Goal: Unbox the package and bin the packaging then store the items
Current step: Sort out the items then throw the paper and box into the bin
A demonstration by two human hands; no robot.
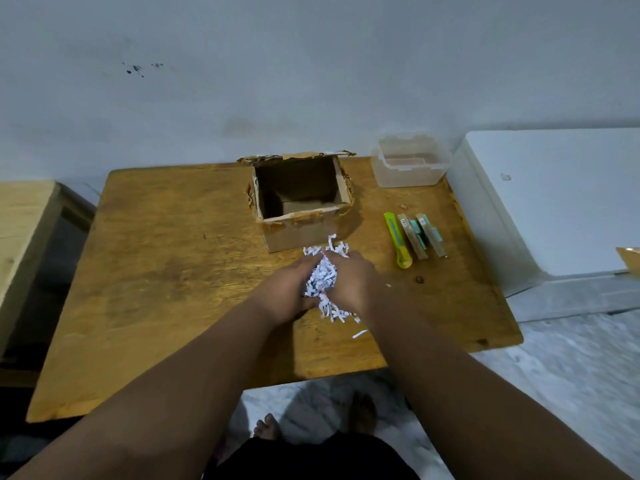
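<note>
Grip: a wad of shredded paper (322, 278) is pressed between the left hand (285, 292) and the right hand (349, 280), both curled tightly around it.
Loose strands: a few strips are seen hanging below the hands, and one strip (359, 333) is lying apart on the wooden table (166, 271).
Cardboard box (299, 199): placed just beyond the hands, upright, its flaps torn open; the inside appears dark, and nothing can be made out in it.
Utility knife (398, 240): a green and yellow one is laid to the right of the box.
Packets (420, 235): two narrow brown and teal packs are set side by side, just beside the knife.
Plastic container (410, 164): a clear tub is stood at the far right corner of the table, near the wall.
</note>
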